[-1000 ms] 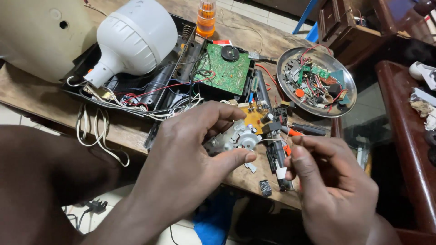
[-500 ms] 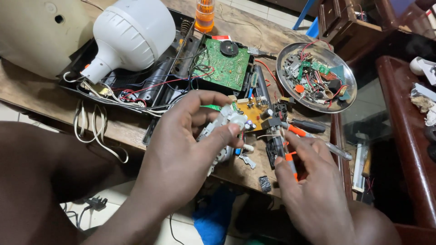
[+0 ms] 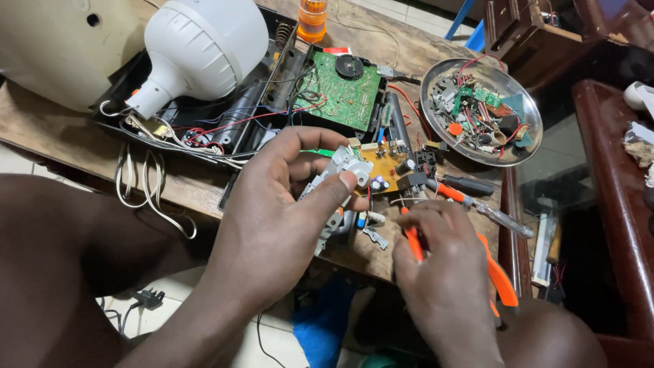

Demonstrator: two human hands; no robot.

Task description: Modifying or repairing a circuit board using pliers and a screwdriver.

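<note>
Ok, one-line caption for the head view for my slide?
Left hand grips a small metal mechanism over a wooden workbench; right hand holds orange-handled pliers.

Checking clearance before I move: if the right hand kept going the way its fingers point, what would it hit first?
The right hand, gripping orange-handled pliers, points up-left toward the yellow circuit board. That board would likely be met first, though depth is hard to judge.

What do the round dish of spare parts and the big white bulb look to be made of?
Round dish: metal, likely steel; shiny grey rim with reflections. White bulb: probably matte plastic; smooth, opaque, soft sheen, no glare. Neither hand touches them.
</note>
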